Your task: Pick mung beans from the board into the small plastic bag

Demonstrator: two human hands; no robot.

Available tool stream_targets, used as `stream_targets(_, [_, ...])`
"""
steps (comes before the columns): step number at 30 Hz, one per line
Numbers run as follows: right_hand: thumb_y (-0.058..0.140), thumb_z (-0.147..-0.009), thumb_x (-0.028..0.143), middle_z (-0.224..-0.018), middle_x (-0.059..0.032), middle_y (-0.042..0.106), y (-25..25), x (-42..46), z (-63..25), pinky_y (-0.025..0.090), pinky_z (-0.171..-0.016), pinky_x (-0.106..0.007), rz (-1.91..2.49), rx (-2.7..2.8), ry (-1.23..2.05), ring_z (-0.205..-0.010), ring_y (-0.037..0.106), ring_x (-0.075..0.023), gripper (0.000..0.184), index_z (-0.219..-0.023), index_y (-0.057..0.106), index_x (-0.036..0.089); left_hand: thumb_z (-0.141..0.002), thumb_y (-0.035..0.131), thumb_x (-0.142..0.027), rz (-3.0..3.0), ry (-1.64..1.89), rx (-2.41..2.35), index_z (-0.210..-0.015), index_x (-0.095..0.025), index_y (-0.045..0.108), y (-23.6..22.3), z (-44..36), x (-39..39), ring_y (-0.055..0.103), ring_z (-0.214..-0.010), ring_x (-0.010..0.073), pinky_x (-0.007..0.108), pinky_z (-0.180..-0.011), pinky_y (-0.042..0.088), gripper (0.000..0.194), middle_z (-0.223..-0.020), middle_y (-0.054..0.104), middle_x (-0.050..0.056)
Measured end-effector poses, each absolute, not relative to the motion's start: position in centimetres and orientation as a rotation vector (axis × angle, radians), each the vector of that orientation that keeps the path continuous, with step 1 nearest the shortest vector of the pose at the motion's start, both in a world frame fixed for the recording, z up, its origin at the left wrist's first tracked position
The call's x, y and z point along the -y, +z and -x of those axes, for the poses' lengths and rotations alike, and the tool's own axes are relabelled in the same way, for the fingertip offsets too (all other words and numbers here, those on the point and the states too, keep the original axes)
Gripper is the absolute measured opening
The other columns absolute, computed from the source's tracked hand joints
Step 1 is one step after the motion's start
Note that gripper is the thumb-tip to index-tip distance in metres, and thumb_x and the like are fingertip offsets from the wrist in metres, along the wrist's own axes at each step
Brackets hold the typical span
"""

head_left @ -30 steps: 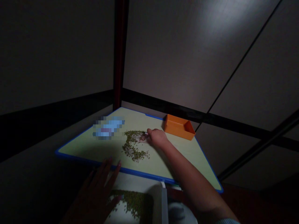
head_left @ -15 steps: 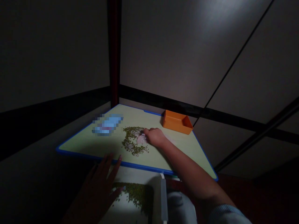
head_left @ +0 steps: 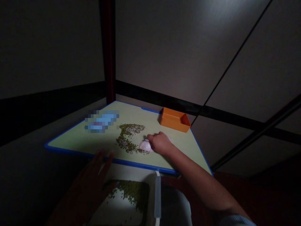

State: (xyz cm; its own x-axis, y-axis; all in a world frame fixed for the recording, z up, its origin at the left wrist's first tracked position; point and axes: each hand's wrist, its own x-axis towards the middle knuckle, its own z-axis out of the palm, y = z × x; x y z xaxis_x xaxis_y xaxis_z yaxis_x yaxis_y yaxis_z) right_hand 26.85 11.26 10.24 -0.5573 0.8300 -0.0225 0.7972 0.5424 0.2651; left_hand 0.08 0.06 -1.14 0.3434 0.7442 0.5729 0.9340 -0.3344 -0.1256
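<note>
Green grains (head_left: 125, 143) lie in a broken curve on the board (head_left: 77, 139); my right hand (head_left: 161, 143) pinches a flat pink piece (head_left: 145, 145), which has just slid nearer me, leaving bare board inside the curve. My left hand (head_left: 90, 174) spreads its fingers beside the white tub (head_left: 131, 171).

Pink scraper (head_left: 145, 145) in right hand (head_left: 161, 143), scattered green grains (head_left: 127, 143)

Count: right hand (head_left: 161, 144), one; left hand (head_left: 90, 175), one. Blue-edged tabletop (head_left: 171, 153), one. Orange open box (head_left: 175, 123), one. Pale-pink piece (head_left: 144, 145) in my right hand, one. White bin (head_left: 128, 171), one. Blurred blue item (head_left: 103, 121), one. Greenish granules (head_left: 127, 142): many, too small to count.
</note>
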Motion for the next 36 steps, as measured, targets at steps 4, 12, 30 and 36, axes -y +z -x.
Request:
stream_targets(4, [0.05, -0.089, 0.029, -0.096, -0.0103, 0.074, 11.1, -10.9, -28.0, 0.042, -0.075, -0.033, -1.439, -2.638, 0.307, -0.09, 0.069, -0.0255, 0.026, -0.111, 0.058, 0.018, -0.087, 0.041, -0.055, 2.207, -0.574, 1.488, -0.151, -0.016, 0.021, -1.6, -0.1, -0.5, 0.036, -0.141, 0.036, 0.049, -0.103, 0.044, 0.078, -0.155, 0.032, 0.024])
stream_targets(12, [0.037, -0.097, 0.036, -0.092, -0.0118, 0.074, 11.5, -11.2, -30.6, 0.028, -0.058, -0.029, -1.656, -2.632, 0.176, -0.078, 0.066, -0.021, 0.032, -0.106, 0.063, 0.019, -0.086, 0.042, -0.055, 2.166, -0.585, 1.516, -0.151, -0.018, 0.026, -2.3, -0.3, -0.9, 0.034, -0.143, 0.0352, 0.048, -0.104, 0.042, 0.076, -0.158, 0.029, 0.02])
stream_targets(30, [0.06, -0.087, 0.031, -0.055, 0.0027, 0.057, 9.7, -12.6, -34.0, 0.029, -0.053, -0.021, -1.516, -2.885, -0.978, -0.05, 0.045, -0.0074, 0.027, -0.066, 0.061, 0.014, -0.082, 0.051, -0.049, 2.153, -0.463, 1.52, -0.146, -0.015, 0.036, -1.5, -0.6, -0.6, 0.043, -0.137, 0.0354, 0.047, -0.103, 0.043, 0.075, -0.152, 0.04, 0.022])
stream_targets(36, [0.059, -0.087, 0.027, -0.053, 0.0019, 0.061, 10.4, -12.0, -33.6, 0.032, -0.053, -0.021, -1.533, -2.79, -0.991, -0.047, 0.048, -0.007, 0.026, -0.065, 0.06, 0.014, -0.084, 0.05, -0.045, 2.138, -0.451, 1.642, -0.147, -0.012, 0.033, -1.4, -1.2, -0.3, 0.031, -0.144, 0.0342, 0.048, -0.11, 0.034, 0.072, -0.155, 0.033, 0.023])
